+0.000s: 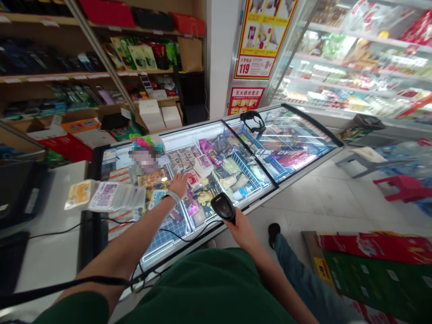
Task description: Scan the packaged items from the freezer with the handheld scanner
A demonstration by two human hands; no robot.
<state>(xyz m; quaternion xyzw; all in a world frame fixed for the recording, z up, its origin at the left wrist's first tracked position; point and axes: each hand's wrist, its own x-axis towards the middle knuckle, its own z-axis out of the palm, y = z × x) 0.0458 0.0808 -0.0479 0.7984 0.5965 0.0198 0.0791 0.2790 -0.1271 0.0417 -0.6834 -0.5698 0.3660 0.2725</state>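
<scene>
Over the glass top of a chest freezer [216,127], my left hand [178,185] lies with its fingers stretched out, holding nothing. Its fingertips are beside a small red-and-white pack [192,178]; whether they touch it is unclear. A stack of white packs with purple print [204,165] stands just beyond. My right hand [239,225] grips a black handheld scanner [223,206] above the freezer's near edge. Left of my left hand, a row of clear-wrapped packs [116,196] lies beside an orange-and-white pack [79,193].
A black strapped item [253,122] sits on the freezer's far part. A black cable [189,238] crosses the near side. Shelves of goods [148,51] stand behind. At the right are a grey stool [359,164], a red stool [401,188] and green-and-red boxes [378,274].
</scene>
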